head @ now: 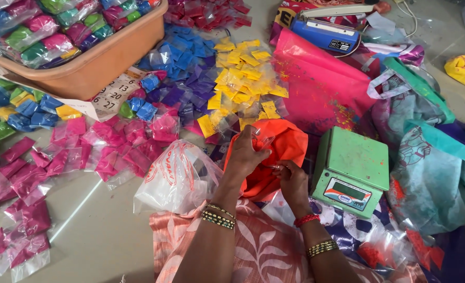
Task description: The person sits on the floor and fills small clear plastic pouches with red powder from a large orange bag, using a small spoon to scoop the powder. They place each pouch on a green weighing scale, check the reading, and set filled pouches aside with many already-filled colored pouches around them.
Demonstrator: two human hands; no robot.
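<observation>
Both hands low centre over the floor (101,230), working at an orange bag (287,144). Left hand (245,154) has fingers curled, pinching the top of a small clear sachet (264,140) right at the bag's mouth; sachet's hard to read, mostly glare, contents can't tell. Right hand (290,181) is just below, fingers bunched together on sthg thin at the bag's edge, too small to make out, grip partly hidden by the knuckles. Orange bag sits between a white printed plastic bag (177,178) on its left and a green weighing scale (350,170) on its right, scale touching or v. near the bag, can't tell which. Bag's lower half hidden behind the hands and wrists. Farther up the floor: yellow packets (243,78) in a loose heap, blue packets (182,55) next to them, pink packets (117,147) spread toward the floor's left edge, some cut off by the frame. Tan tub (106,57) at top-left corner, full of mixed-colour packets, only partly in view. A calendar sheet (109,97) pokes out from under it. Big pink bag (321,89) lies behind the scale, smeared w/ yellow powder. Blue heat sealer (324,31) at top edge, back end cut off. Right side's a jumble of teal cloth bags (426,162), shapes overlapping, hard to separate. Peach leaf-print fabric (258,246) covers the bottom centre under the forearms.
</observation>
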